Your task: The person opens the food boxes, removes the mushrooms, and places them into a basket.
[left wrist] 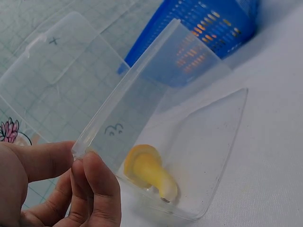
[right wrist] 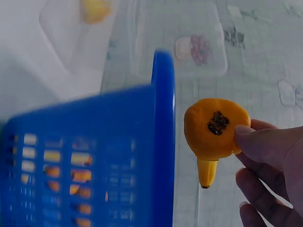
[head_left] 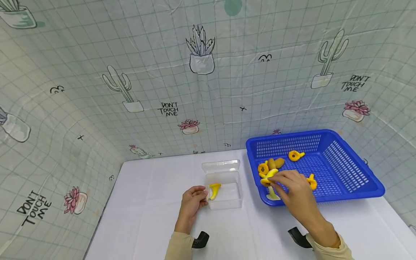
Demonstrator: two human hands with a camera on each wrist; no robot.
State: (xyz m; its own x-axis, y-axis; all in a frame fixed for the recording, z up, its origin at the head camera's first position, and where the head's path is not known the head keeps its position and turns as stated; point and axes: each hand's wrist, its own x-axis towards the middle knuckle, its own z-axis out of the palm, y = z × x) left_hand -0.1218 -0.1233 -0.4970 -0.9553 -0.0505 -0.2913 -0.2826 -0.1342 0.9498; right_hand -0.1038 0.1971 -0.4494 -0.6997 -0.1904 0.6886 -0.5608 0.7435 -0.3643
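My left hand (head_left: 191, 202) pinches the left rim of a clear plastic box (head_left: 240, 195) between thumb and fingers. The box's lid (head_left: 221, 166) stands open at the back. Inside lies a yellow piece (left wrist: 154, 172) with a flared round end and a curved, tapering tip. Over the left part of a blue basket (head_left: 357, 197), my right hand (head_left: 297, 191) pinches a yellow-orange toy fruit piece (right wrist: 215, 127). It has a round face with a dark speckled centre and a narrow, banana-like tip. In the right wrist view it hangs beyond the basket's rim.
Several similar yellow pieces lie in the basket, one near its back (head_left: 295, 155). Two brown oval pieces (head_left: 275, 163) sit at its left, and a pale yellow piece (head_left: 272, 195) at its front left corner. A white cloth covers the table (head_left: 143, 213); a patterned curtain (head_left: 227, 90) stands behind.
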